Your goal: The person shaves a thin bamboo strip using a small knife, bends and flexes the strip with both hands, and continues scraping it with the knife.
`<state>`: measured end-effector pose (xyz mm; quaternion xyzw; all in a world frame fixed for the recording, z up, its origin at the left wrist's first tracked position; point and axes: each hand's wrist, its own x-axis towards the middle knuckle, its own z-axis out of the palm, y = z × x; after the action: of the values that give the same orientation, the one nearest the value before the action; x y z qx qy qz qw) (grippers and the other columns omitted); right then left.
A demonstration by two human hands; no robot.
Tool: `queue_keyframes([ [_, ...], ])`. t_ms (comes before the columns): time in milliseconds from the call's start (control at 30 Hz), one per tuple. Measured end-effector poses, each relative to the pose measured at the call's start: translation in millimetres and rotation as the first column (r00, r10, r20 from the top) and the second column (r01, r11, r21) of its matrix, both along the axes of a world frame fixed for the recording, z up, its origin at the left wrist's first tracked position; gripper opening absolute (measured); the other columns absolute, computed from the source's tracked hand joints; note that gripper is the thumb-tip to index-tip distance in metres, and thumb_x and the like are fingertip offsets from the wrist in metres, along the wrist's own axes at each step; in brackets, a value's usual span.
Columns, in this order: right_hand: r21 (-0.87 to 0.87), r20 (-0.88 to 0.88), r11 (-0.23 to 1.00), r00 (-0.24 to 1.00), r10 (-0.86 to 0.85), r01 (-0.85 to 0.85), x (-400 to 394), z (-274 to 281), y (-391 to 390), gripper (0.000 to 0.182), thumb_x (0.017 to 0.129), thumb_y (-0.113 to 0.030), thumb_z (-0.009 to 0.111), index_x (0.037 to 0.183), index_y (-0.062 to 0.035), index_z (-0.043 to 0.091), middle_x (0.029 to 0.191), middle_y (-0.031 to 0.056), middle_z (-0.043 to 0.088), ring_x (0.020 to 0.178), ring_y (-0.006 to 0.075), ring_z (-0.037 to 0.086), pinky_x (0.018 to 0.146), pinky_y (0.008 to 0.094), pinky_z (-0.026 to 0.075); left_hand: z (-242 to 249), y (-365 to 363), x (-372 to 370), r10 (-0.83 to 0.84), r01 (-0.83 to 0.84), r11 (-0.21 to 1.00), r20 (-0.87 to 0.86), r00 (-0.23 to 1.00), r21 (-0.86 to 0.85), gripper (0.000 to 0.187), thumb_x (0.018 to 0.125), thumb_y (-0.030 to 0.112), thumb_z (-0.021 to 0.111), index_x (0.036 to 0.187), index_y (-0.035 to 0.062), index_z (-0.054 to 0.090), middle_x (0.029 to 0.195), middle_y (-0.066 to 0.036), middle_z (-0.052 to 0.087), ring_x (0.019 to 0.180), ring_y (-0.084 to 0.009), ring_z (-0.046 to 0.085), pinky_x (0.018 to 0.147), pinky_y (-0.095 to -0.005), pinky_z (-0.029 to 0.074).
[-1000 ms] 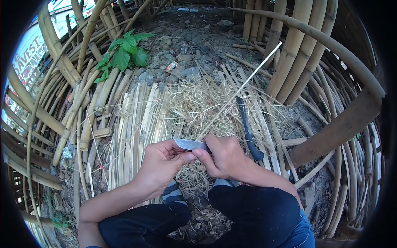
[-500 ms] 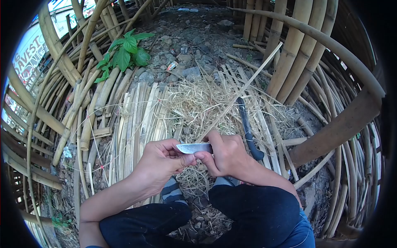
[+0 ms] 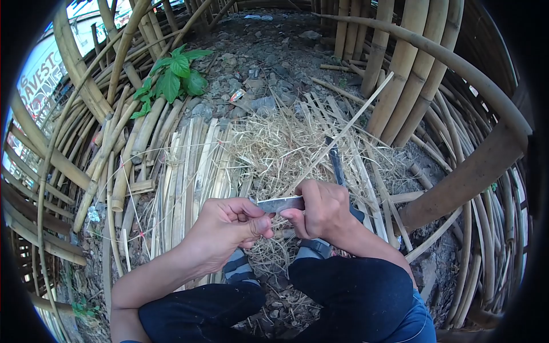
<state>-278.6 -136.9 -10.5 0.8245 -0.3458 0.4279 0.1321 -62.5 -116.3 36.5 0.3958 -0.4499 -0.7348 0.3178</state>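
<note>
My right hand [image 3: 325, 210] is closed round a knife [image 3: 281, 204], its short metal blade pointing left. A long, thin bamboo strip [image 3: 355, 116] slants from the upper right down to my hands. Its lower end goes behind the blade and my right fingers, where part of it is hidden. My left hand [image 3: 235, 224] is pinched just left of the blade, thumb against fingers, on the strip's lower end, which the fingers mostly cover. Below and beyond the hands lies a heap of pale bamboo shavings [image 3: 280, 143].
Split bamboo slats [image 3: 191, 154] lie on the ground at the left. A dark-handled tool [image 3: 336, 163] lies right of the shavings, partly behind my right hand. Bamboo poles [image 3: 409, 68] stand at the right. A green leafy plant [image 3: 174, 74] grows among poles at the upper left.
Both hands have shifted slightly, the right one a little to the right. The knife has moved right and its blade has turned. The strip's far end sits slightly lower.
</note>
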Motion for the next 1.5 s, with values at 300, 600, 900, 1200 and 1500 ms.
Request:
queue_keyframes([
  [300, 0.343, 0.264, 0.924, 0.927, -0.265, 0.167, -46, 8, -24, 0.033, 0.096, -0.028, 0.049, 0.077, -0.0010, 0.049, 0.047, 0.0143, 0.048, 0.041, 0.0332, 0.053, 0.040, 0.0406, 0.039, -1, 2, 3, 0.026, -0.031, 0.995, 0.059, 0.998, 0.095, 0.019, 0.087, 0.002, 0.064, 0.101, -0.0106, 0.061, 0.077, -0.017, 0.064, 0.055, -0.0102, 0.049, 0.049, -0.0214, 0.038],
  [600, 0.331, 0.438, 0.914, 0.820, -0.369, 0.235, -85, 2, -49, 0.047, 0.099, -0.033, 0.042, 0.069, 0.0017, 0.049, 0.048, 0.0165, 0.047, 0.042, 0.0308, 0.050, 0.043, 0.0402, 0.035, -4, 2, 4, -0.017, 0.009, 0.986, 0.045, 0.999, 0.169, 0.016, 0.087, 0.005, 0.066, 0.096, -0.0080, 0.064, 0.076, -0.014, 0.064, 0.055, -0.0068, 0.046, 0.048, -0.0197, 0.037],
  [900, 0.400, 0.246, 0.913, 0.969, -0.029, -0.074, -12, -6, 0, 0.033, 0.094, -0.027, 0.053, 0.075, -0.0002, 0.050, 0.046, 0.0130, 0.049, 0.040, 0.0314, 0.054, 0.039, 0.0398, 0.040, -6, 2, -2, 0.051, -0.063, 0.993, 0.124, 0.991, 0.096, 0.021, 0.092, 0.009, 0.059, 0.099, -0.0100, 0.062, 0.070, -0.011, 0.060, 0.052, -0.0073, 0.041, 0.047, -0.0206, 0.031],
  [1200, 0.211, 0.089, 0.975, 0.995, 0.052, -0.070, -8, -6, -1, 0.036, 0.090, -0.031, 0.059, 0.074, 0.0001, 0.049, 0.047, 0.0088, 0.049, 0.038, 0.0245, 0.053, 0.036, 0.0357, 0.040, 0, 5, 1, -0.072, 0.086, 0.995, 0.257, 0.964, -0.043, 0.023, 0.097, 0.012, 0.051, 0.101, -0.0062, 0.065, 0.061, 0.003, 0.045, 0.052, -0.0031, 0.035, 0.045, -0.0182, 0.028],
  [1500, 0.400, 0.292, 0.907, 0.921, -0.259, 0.128, -52, -3, -25, 0.039, 0.094, -0.032, 0.053, 0.071, -0.0013, 0.048, 0.049, 0.0119, 0.048, 0.041, 0.0266, 0.053, 0.039, 0.0364, 0.037, 2, 7, 13, -0.161, 0.152, 0.985, 0.134, 0.978, 0.081, 0.029, 0.095, 0.017, 0.056, 0.097, -0.0118, 0.062, 0.059, -0.002, 0.045, 0.051, -0.0055, 0.035, 0.043, -0.0201, 0.023],
])
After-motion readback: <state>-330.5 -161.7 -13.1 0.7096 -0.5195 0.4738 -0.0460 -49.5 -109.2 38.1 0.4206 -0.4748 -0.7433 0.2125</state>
